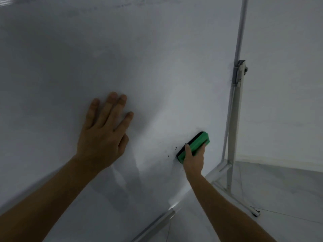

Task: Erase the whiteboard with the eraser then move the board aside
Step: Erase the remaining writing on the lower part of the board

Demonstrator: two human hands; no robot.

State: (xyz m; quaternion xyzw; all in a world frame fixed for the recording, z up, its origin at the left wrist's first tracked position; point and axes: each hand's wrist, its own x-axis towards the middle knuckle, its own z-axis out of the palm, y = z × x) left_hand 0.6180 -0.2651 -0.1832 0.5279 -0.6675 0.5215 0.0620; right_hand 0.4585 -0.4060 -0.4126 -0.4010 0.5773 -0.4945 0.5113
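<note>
**A:** Why is the left hand spread flat on the large white glossy whiteboard?

**B:** It looks like bracing. The board hangs on a pale grey metal tube stand with a wheel at its foot, so pushing on it would probably rock or roll it. That grip is apart, fingers splayed, palm on the surface, clamped on nothing.

**A:** And the other hand?

**B:** The right hand has its grip clamped on the green plastic block eraser with a dark felt face: thumb on one long side, fingers wrapped over the other. The felt lies flat against the board, toward four o'clock from the left hand, near the board's lower right corner.

**A:** Why work so low?

**B:** A few small black ink flecks remain just beside the eraser, at its nine o'clock. The rest of the surface reads clean apart from a faint grey smear along the top edge, at twelve o'clock.

**A:** So nearly finished?

**B:** I'd judge so. Those flecks want one short stroke toward nine o'clock. The board has not yet been moved aside over the pale tiled floor.
</note>
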